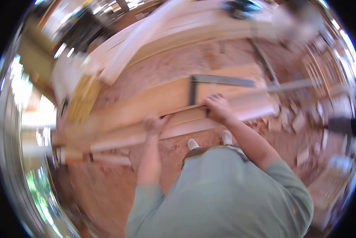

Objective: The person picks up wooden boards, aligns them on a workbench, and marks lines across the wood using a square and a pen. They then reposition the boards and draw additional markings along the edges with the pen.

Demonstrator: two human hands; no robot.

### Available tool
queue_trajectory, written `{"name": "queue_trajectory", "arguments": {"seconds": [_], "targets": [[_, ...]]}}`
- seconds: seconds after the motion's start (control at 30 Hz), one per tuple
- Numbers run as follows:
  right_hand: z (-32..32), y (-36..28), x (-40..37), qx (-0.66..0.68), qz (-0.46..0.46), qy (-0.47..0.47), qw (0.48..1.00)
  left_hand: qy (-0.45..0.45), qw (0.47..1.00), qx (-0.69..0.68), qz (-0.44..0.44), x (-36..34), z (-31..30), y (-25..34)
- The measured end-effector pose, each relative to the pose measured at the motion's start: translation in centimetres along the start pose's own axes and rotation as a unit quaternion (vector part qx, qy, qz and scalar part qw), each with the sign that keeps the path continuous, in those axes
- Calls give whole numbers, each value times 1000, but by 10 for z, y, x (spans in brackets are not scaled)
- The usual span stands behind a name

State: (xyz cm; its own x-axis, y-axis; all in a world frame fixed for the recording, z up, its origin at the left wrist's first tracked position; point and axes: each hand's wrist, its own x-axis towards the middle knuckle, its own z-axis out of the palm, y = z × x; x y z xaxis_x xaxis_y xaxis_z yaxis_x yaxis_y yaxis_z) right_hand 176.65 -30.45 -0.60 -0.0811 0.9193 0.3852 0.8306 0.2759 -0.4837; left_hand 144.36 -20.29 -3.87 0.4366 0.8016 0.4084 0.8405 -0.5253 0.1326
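Observation:
My left hand [156, 123] is closed at the near edge of a long wooden board [146, 106], on the left end of a narrow strip [184, 109] with dark ends. My right hand [217, 107] is closed on the strip's other end, its fingers curled over it. Motion blur hides what kind of tool or piece the strip is. A dark metal carpenter's square [224, 80] lies on the board just beyond my right hand, one leg pointing toward me. Along the board's near side runs a paler length of wood [186, 126].
Long planks [178, 33] lie across the far side, with a slanted pale board [138, 43] over them. A dark power tool [241, 8] sits at the back. Wood offcuts [298, 122] litter the reddish floor at right. A plastic chair [331, 180] stands at lower right.

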Motion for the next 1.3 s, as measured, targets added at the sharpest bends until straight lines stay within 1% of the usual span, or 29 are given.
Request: {"name": "queue_trajectory", "arguments": {"seconds": [0.03, 0.07, 0.13, 0.17, 0.2, 0.23, 0.27, 0.3, 0.33, 0.37, 0.4, 0.43, 0.47, 0.53, 0.67, 0.83, 1.07, 1.13, 1.3], "targets": [[1, -2, 2, -18, -14, 36, 999, 10, 1000, -13, -8, 6, -14, 11], [-2, -3, 4, -10, -27, 30, 999, 15, 999, -32, -9, 7, -18, 12], [-4, -11, 7, -36, -25, 49, 998, 14, 998, -48, -30, 6, -22, 15], [-4, -12, 9, -43, -28, 48, 998, 30, 997, -37, -63, 5, -26, 16], [-3, -12, 8, -53, -24, 50, 997, 33, 997, -48, -50, 6, -28, 17], [-3, -10, 6, -52, -47, 43, 997, 35, 997, -61, -31, 7, -29, 20], [-2, -6, 4, -63, -39, 42, 996, 46, 996, -57, -48, 6, -30, 23], [-2, -4, 4, -73, -28, 40, 996, -3, 997, -51, -54, 7, -29, 23], [-2, -3, 2, -73, -44, 35, 996, -50, 996, -44, -59, 6, -29, 22], [-2, -3, 2, -69, -32, 37, 996, -42, 996, -41, -73, 5, -28, 21], [-1, -4, 2, -66, -19, 38, 997, -19, 996, -60, -64, 5, -27, 21], [-1, -5, 3, -66, -33, 33, 997, 3, 996, -79, -52, 4, -27, 21], [-1, -5, 3, -72, -26, 37, 996, 10, 995, -78, -64, 4, -27, 20], [-1, -2, 3, -73, -8, 31, 997, 9, 995, -90, -47, 5, -27, 21], [-1, -2, 5, -81, -18, 42, 996, 9, 996, -79, -49, 6, -26, 22], [0, -5, 5, -100, -30, 57, 993, 9, 997, -70, -30, 6, -25, 20], [1, 0, 5, -90, -30, 51, 994, 13, 996, -83, -32, 7, -32, 22], [0, -1, 4, -92, -20, 43, 995, -58, 992, -98, -61, 8, -38, 23], [0, -2, 4, -88, -20, 44, 995, -68, 991, -92, -63, 9, -36, 24]]}}
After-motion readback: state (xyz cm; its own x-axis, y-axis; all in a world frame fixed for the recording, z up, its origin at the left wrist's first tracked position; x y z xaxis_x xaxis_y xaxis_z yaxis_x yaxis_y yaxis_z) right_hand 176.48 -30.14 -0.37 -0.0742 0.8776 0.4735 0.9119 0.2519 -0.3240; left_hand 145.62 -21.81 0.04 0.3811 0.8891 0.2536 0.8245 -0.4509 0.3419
